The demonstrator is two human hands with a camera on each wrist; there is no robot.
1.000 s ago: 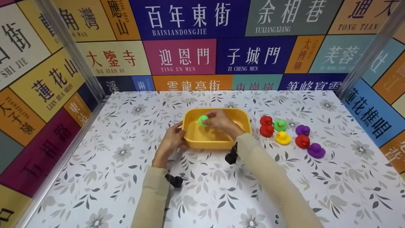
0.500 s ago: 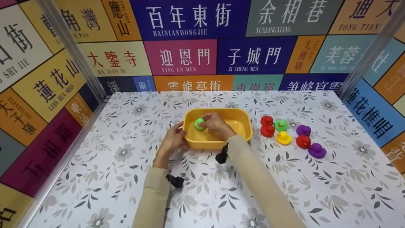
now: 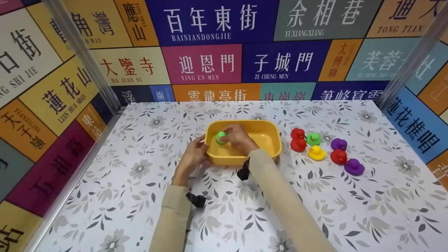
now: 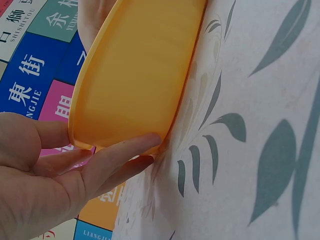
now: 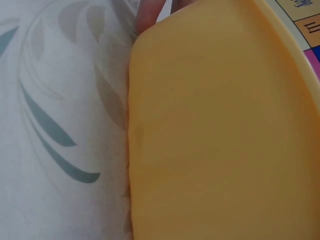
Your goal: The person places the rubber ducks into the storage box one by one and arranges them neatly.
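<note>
A yellow plastic basin [image 3: 245, 161] stands on the patterned tabletop. My left hand [image 3: 192, 154] holds its left end; in the left wrist view the thumb is at the rim and the fingers [image 4: 122, 155] lie along the outer wall. Inside the basin, near its left end, my right hand [image 3: 238, 134] pinches a small bright green rubber duck [image 3: 221, 138], partly covered by the fingers. The right wrist view is mostly filled by the basin's outer wall [image 5: 220, 130], which hides the right hand and the duck; left-hand fingers show at its top edge.
Right of the basin lie several rubber ducks: two red ones [image 3: 298, 144] together, a green one [image 3: 313, 139], a yellow one [image 3: 316, 153], two purple ones [image 3: 354, 167] and another red one [image 3: 338, 157]. Sign-patterned panels [image 3: 203, 64] enclose the table's back and sides.
My right hand has moved slightly left and down inside the basin with the green duck. The left hand stays at the basin's left end, and the loose ducks keep their places.
</note>
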